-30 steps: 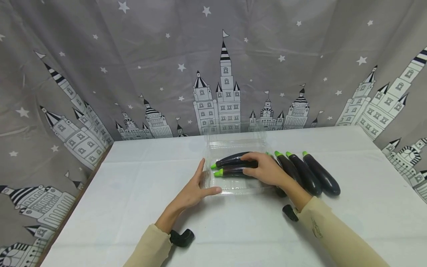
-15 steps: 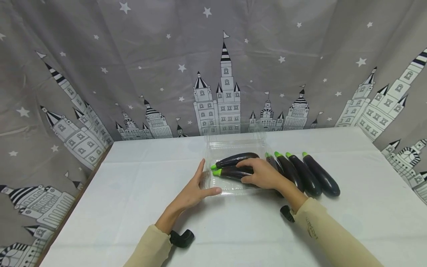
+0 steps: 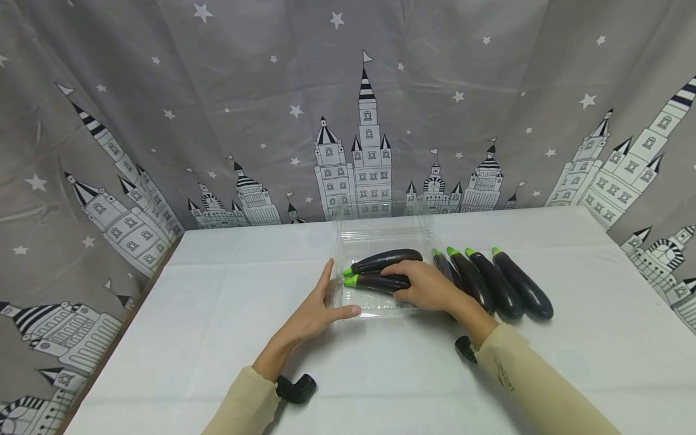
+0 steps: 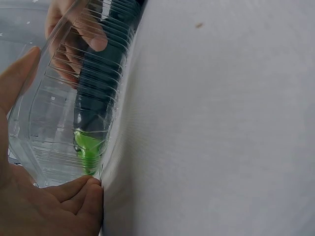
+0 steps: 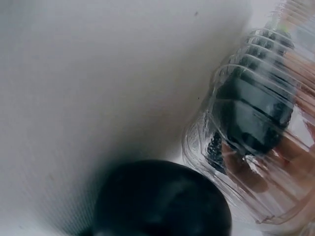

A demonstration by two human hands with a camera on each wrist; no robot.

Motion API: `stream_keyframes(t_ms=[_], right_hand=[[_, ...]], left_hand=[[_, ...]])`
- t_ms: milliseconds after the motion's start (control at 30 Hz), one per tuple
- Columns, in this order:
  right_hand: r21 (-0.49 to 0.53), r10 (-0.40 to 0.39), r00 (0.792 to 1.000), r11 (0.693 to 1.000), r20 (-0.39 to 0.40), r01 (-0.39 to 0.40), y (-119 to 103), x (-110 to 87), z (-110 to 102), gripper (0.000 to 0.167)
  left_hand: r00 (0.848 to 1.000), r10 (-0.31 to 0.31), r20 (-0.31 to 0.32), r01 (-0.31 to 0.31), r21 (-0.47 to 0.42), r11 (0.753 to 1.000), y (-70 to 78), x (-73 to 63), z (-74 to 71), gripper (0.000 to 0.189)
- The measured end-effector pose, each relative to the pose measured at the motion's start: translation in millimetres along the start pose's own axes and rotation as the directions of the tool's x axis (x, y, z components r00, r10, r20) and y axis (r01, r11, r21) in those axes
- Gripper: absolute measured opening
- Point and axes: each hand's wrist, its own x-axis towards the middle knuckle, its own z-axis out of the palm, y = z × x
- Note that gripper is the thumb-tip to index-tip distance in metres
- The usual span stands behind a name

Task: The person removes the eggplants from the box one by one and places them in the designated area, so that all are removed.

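the right hand (image 3: pixel 426 285) curls its fingers round the near eggplant (image 3: pixel 375 282) in the clear container (image 3: pixel 380 303), beside the far eggplant (image 3: pixel 388 258); the left hand (image 3: pixel 311 311) spreads straight fingers against its left end. four more eggplants (image 3: pixel 496 287) crowd its right side on the worktop (image 3: pixel 228 302). the right wrist view shows the gripped one's blunt end, which the hand blocks in the head view.
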Motion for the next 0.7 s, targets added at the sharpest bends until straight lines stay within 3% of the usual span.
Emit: stream_keyframes(t_ms=[333, 700], right_hand=[[-0.047, 0.005, 1.0, 0.999, -0.016, -0.006, -3.3, -3.1, 2.8, 0.044], [-0.019, -0.01, 0.999, 1.0, -0.043, 0.009, -2.0, -3.7, 2.1, 0.046]], left_hand=[[1.0, -0.01, -0.002, 0.01, 0.007, 1.0, 2.4, -2.6, 0.6, 0.114], [1.0, 0.001, -0.005, -0.001, 0.012, 1.0, 1.0, -0.9, -0.7, 0.116]])
